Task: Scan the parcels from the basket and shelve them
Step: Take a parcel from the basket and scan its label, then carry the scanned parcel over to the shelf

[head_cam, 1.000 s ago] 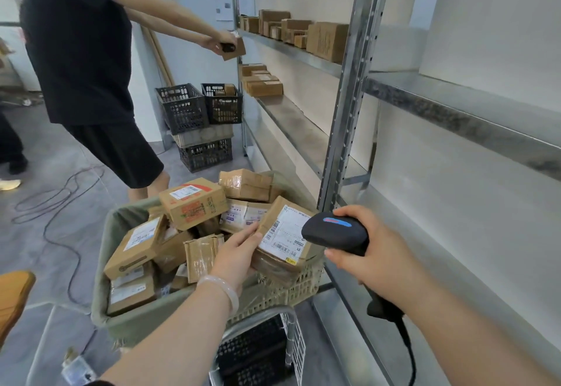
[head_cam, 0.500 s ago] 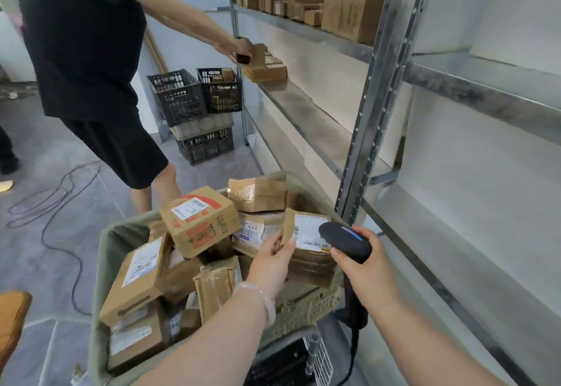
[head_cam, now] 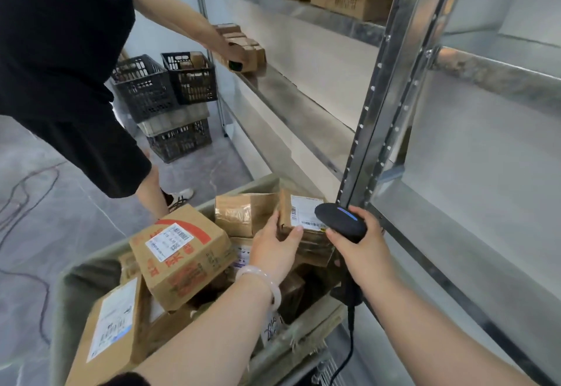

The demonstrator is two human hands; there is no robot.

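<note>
Head view: left hand point(head_cam: 272, 249) fingers pinch a taped cardboard parcel point(head_cam: 304, 212); right hand point(head_cam: 365, 250) clasps a rounded black scanner point(head_cam: 339, 222).

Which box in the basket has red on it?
The large brown cardboard box left of the left hand, with a red band and red print; the others look plain brown.

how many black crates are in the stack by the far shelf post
3. Left crate and right crate sit side by side on top; bottom crate lies under a pale crate. Others may be hidden behind them.
</note>
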